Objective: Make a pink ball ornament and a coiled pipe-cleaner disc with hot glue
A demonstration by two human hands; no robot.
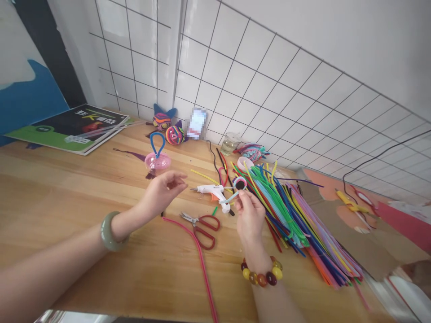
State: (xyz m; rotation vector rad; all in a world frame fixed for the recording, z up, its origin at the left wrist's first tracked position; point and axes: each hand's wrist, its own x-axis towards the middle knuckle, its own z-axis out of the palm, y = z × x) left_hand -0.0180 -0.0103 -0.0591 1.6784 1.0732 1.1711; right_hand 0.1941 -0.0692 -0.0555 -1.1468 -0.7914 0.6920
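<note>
My right hand (249, 215) pinches a small coiled pipe-cleaner ring (240, 182) with a dark centre and a pale blue and pink rim; a light blue end hangs off it. My left hand (166, 187) is raised over the table with its fingers curved and apart, holding nothing. Between the hands lies a white glue gun (212, 190), its nozzle pointing left. Red-handled scissors (202, 226) lie slightly open in front of it. Beside them a long pink pipe cleaner (201, 260) runs toward the near edge.
A big bundle of coloured pipe cleaners (286, 211) lies right. Behind are a pink dish (160, 162) with a blue loop, striped craft figures (175, 134), a phone (197, 123) and a glass (230, 143). Books (77, 128) lie left; a yellow glue gun (350, 202) lies far right.
</note>
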